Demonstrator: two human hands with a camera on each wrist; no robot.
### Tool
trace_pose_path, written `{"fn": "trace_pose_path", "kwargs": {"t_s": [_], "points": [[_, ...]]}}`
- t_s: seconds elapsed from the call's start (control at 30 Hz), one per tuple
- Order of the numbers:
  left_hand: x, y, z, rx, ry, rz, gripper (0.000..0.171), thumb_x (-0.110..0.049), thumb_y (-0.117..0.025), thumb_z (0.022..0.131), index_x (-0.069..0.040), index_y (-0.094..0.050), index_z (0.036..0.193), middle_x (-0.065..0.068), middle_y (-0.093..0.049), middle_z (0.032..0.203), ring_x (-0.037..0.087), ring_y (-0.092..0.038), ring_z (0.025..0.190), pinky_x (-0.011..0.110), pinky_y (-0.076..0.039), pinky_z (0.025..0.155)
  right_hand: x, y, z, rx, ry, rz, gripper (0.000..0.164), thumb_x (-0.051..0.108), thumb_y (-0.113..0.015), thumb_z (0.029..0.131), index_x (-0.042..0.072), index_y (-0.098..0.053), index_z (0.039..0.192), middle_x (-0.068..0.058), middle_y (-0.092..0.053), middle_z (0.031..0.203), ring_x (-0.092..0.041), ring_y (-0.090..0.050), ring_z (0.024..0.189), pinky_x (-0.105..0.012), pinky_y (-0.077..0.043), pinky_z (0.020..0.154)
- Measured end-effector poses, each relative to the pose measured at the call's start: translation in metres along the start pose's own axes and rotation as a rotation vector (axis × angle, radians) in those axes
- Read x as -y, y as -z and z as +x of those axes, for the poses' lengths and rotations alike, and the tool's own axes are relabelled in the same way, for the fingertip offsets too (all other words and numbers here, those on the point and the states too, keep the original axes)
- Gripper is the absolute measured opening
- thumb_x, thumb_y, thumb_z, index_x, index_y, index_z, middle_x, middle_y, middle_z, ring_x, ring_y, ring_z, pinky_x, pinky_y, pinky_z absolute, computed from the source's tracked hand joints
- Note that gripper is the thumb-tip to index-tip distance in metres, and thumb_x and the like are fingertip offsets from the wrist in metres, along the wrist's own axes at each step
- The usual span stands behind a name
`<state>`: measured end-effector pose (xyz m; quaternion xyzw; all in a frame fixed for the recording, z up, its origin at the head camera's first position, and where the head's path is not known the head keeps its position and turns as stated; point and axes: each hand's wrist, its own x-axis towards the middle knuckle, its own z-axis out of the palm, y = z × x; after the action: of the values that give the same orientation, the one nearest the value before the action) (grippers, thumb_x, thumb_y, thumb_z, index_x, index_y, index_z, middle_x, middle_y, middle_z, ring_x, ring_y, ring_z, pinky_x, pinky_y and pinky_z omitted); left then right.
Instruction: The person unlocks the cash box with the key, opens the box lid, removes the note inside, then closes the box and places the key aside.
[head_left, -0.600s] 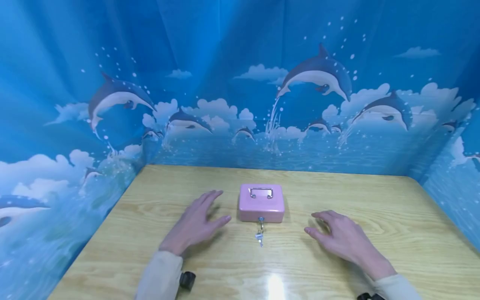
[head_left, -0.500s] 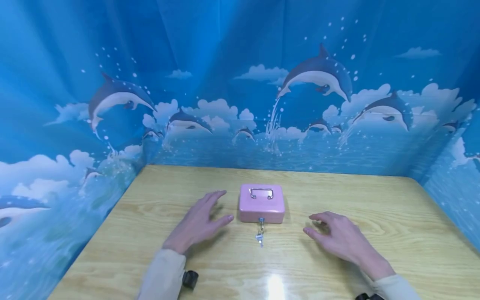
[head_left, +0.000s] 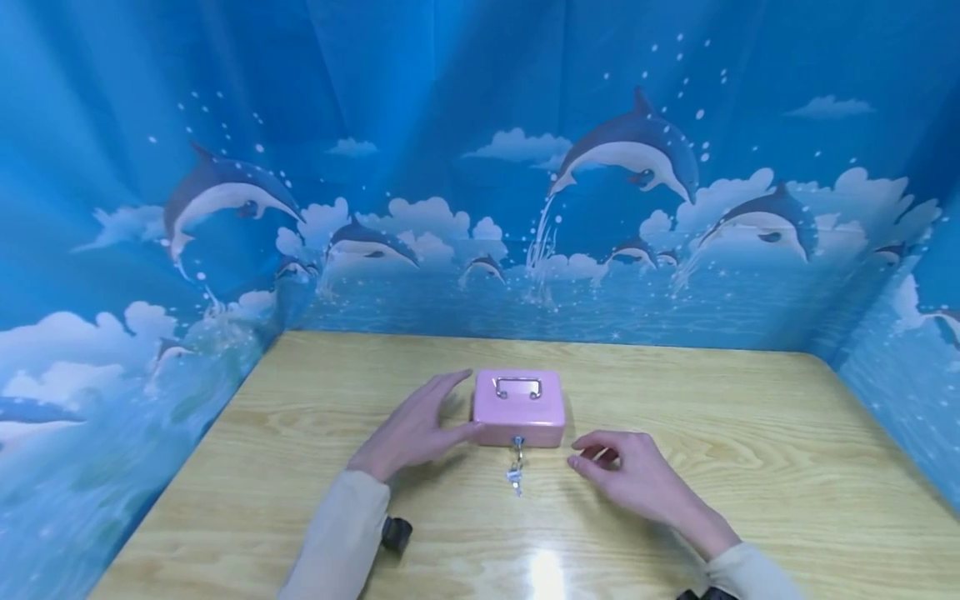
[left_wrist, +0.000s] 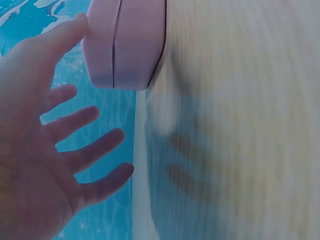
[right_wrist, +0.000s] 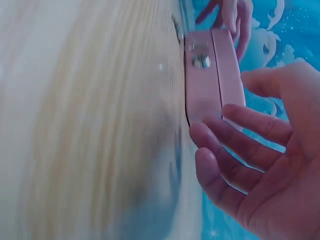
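A pink cash box (head_left: 519,400) with a metal carrying handle (head_left: 518,387) folded on its lid sits on the table. From the lock on its front a key ring with small keys (head_left: 514,477) hangs down onto the wood. My left hand (head_left: 420,427) is at the box's left side, fingers spread, its thumb at the front left corner; whether it touches is hard to tell. To the right of the box, slightly in front, my right hand (head_left: 630,471) hovers with loosely bent fingers and holds nothing. In the right wrist view the box (right_wrist: 210,75) lies just beyond those fingers.
The wood-grain table (head_left: 750,433) stretches out on both sides of the box. Behind it and along both sides hangs a blue curtain (head_left: 480,167) printed with dolphins. A dark wrist strap piece (head_left: 396,533) shows by the left sleeve.
Both hands have moved inward toward the box, the left rightward to its side and the right leftward near its front right corner. The box has stayed in place on the table.
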<state>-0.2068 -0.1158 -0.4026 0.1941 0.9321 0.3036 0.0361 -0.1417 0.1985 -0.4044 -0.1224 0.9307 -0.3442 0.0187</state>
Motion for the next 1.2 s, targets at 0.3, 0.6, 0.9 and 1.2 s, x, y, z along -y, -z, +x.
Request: {"fn": "trace_pose_path", "kwargs": {"t_s": [0.3,0.6,0.9,1.2], "points": [[-0.006,-0.004,0.019,0.070,-0.006,-0.012,0.093,-0.058,-0.073,0.088,-0.023,-0.029,0.162,0.001,-0.033,0.167,0.027,-0.032,0.155,0.057,-0.030,0.124,0.015,-0.020,0.008,0.081,-0.073,0.255,0.032,0.030,-0.073,0.093,0.007,-0.073,0.116,-0.002,-0.074,0.087,-0.015,-0.067,0.075,-0.023,-0.056,0.063],[-0.008,-0.005,0.028,0.127,0.050,-0.004,0.102,-0.067,-0.074,0.081,-0.027,-0.028,0.162,0.002,-0.034,0.167,0.028,-0.033,0.154,0.057,-0.030,0.124,0.026,-0.035,0.018,0.148,-0.151,0.388,0.031,0.028,-0.072,0.094,0.006,-0.072,0.116,-0.006,-0.072,0.083,-0.018,-0.066,0.069,-0.031,-0.056,0.052],[-0.008,-0.003,0.033,0.149,0.047,-0.037,0.108,-0.067,-0.080,0.075,-0.025,-0.030,0.162,0.004,-0.037,0.166,0.029,-0.038,0.151,0.056,-0.035,0.122,0.034,-0.046,0.028,0.168,-0.172,0.378,0.026,0.025,-0.071,0.095,0.005,-0.074,0.109,-0.005,-0.071,0.078,-0.014,-0.065,0.063,-0.027,-0.056,0.053],[-0.005,0.001,0.037,0.169,0.007,-0.083,0.109,-0.060,-0.085,0.073,-0.022,-0.032,0.161,0.005,-0.040,0.164,0.031,-0.046,0.145,0.054,-0.041,0.119,0.038,-0.053,0.035,0.130,-0.221,0.346,0.015,0.022,-0.069,0.096,0.009,-0.076,0.097,-0.003,-0.066,0.067,-0.011,-0.057,0.051,-0.021,-0.045,0.043]]}}
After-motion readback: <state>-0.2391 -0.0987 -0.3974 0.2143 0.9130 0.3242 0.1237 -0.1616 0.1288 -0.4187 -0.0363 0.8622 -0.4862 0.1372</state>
